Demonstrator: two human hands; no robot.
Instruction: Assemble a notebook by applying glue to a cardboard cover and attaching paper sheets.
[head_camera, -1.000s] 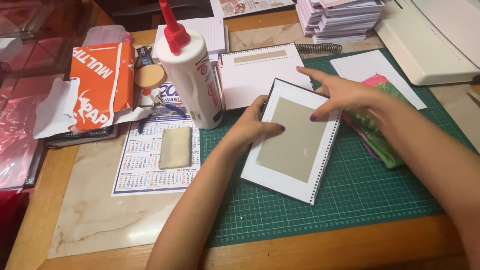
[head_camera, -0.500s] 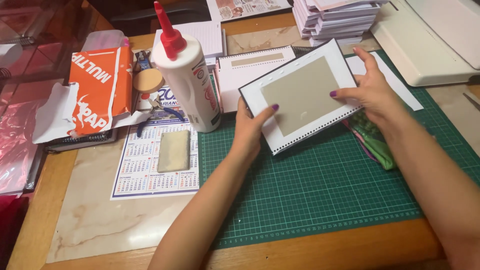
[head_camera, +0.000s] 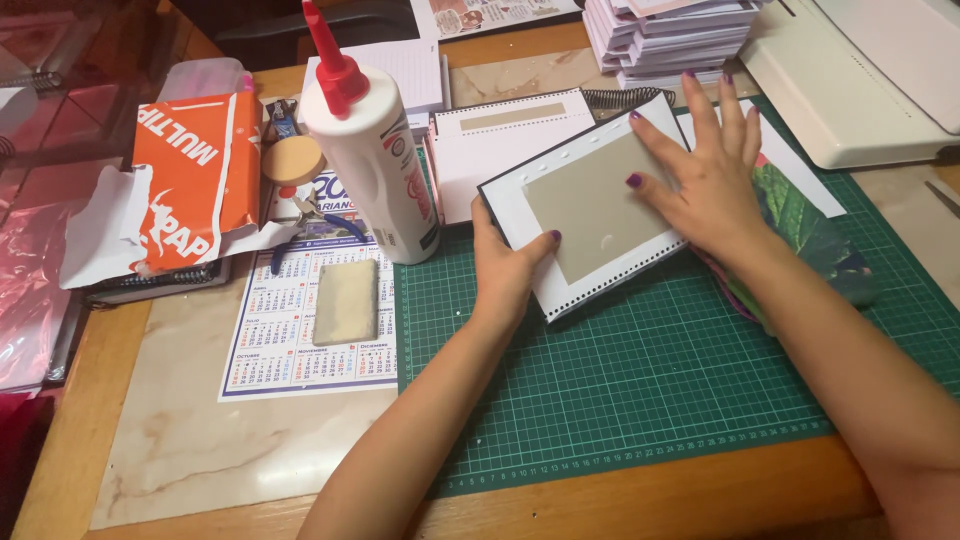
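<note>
Pressing flat on the white punched cover board (head_camera: 590, 215), the right hand (head_camera: 705, 180) lies spread wide, fingers splayed over its upper right part and partly over the grey-beige panel (head_camera: 595, 205) at the centre. Left hand (head_camera: 505, 265) pinches the board's lower left edge, thumb on top, fingers hidden under (so it's a narrow clamp on the edge, not a full grasp). Board sits tilted on the green cutting mat (head_camera: 620, 380), its far corner overlapping a pinkish spiral notebook (head_camera: 505, 140), w/ a leaf-print sheet (head_camera: 800, 220) just under the right wrist.

Handling, as a guess: looks like stiff card, light, thin; prob. holds its shape when lifted by one edge. Row of punched holes along the top and lower edges makes those margins weaker, so best gripped at the plain short sides, approx. where the left hand is now. Surface looks smooth, may slide on the mat. Can't tell whether the centre panel is fixed down or loose.

Glue bottle (head_camera: 375, 150) w/ red nozzle stands upright just left of the board, near the left hand; a calendar sheet (head_camera: 300, 320) w/ a small beige block (head_camera: 347, 300) lies farther left.
</note>
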